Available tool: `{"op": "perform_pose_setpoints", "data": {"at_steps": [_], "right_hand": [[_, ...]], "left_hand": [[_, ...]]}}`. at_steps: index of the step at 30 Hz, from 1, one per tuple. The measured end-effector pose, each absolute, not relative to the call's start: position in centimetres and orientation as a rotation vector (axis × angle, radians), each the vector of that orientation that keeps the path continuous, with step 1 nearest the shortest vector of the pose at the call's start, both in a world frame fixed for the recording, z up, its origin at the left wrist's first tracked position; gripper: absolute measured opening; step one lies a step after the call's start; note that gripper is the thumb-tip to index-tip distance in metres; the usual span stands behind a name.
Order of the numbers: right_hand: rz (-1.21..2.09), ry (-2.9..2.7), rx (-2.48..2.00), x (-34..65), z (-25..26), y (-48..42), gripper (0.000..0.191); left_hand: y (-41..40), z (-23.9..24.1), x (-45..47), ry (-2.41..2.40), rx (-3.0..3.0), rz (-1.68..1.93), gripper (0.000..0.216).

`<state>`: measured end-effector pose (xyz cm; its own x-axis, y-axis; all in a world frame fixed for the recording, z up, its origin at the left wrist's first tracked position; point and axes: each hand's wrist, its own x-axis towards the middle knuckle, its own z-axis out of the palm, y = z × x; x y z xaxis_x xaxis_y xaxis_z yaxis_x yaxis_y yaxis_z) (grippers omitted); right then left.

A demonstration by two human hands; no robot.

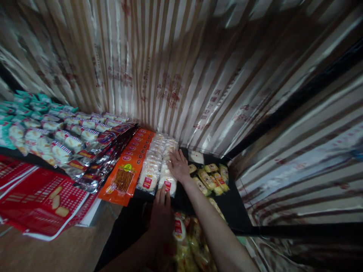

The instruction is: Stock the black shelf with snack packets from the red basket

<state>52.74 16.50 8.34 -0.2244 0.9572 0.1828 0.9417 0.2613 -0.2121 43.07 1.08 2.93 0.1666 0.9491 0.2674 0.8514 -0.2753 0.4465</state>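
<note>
My right hand point(178, 166) reaches forward and lies flat, fingers spread, on a row of clear packs of pale round cakes point(167, 158) on a black shelf point(235, 211). My left hand point(161, 213) is lower and nearer, fingers together, touching the front pack with a red label point(169, 186). Under my arms is a heap of yellow and red snack packs point(187, 241); whether the left hand grips any of them is hidden.
Orange snack bags point(129, 166) lie left of the cakes, then dark foil packs point(104, 158), white striped packs point(56, 139) and red boxes point(36, 200). Small yellow packs point(211, 177) lie to the right. A striped curtain point(176, 68) hangs behind.
</note>
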Motion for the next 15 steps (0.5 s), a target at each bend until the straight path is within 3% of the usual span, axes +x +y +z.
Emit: {"op": "perform_pose_setpoints", "data": {"at_steps": [5, 15], "right_hand": [[0.287, -2.374, -1.881, 52.4, 8.8, 19.3, 0.052], [0.253, -2.05, -1.623, 52.9, 8.4, 17.8, 0.046]], "left_hand": [[1.6, 2.9, 43.7, 1.848, 2.227, 0.705, 0.051], [1.5, 2.9, 43.5, 1.816, 2.248, 0.773, 0.053]]}}
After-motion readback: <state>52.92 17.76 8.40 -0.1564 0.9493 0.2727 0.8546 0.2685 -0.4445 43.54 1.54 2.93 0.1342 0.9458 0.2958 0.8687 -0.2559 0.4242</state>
